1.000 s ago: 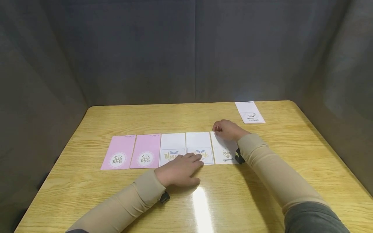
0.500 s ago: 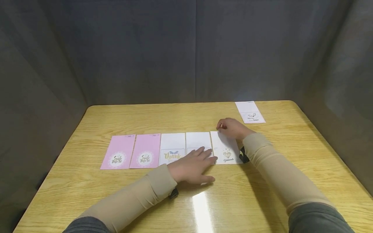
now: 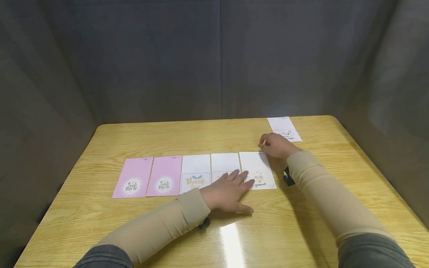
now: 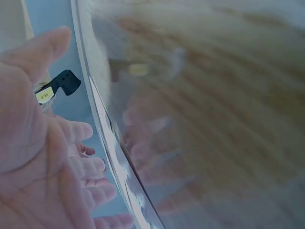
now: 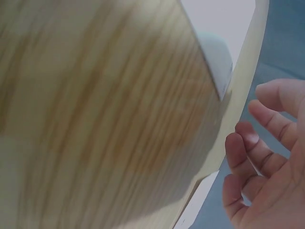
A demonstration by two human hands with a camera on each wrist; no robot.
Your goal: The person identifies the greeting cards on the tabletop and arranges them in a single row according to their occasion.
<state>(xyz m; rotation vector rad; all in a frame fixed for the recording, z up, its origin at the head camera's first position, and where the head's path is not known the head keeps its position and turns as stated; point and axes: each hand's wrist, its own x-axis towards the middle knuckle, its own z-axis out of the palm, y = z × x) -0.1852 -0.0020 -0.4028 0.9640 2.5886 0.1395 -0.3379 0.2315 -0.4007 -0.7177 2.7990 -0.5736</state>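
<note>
Five would be too exact, so several cards form a row: pink "Smile More" cards (image 3: 137,169), white "Thank You" cards (image 3: 196,163) and a white "Diamonds" card (image 3: 251,163) at the right end. Fingers straight and spread, my left hand (image 3: 231,191) lies over the lower part of the second "Thank You" card (image 3: 225,162) and reaches the left edge of the "Diamonds" card. Just past that card's upper right corner is my right hand (image 3: 276,145), its fingers loosely bent. In the right wrist view, nothing shows between the fingers of this hand (image 5: 267,167).
Another white card (image 3: 279,123) with a leaf-like drawing lies at the table's back right, partly behind the right hand. Dark curtains (image 3: 167,67) enclose the wooden table (image 3: 161,230) at the back and sides. Light reflects off the table's front.
My right hand has moved right and away from the "Diamonds" card, uncovering more of it. My left hand has slid right along the row from the "Thank You" cards toward the "Diamonds" card.
</note>
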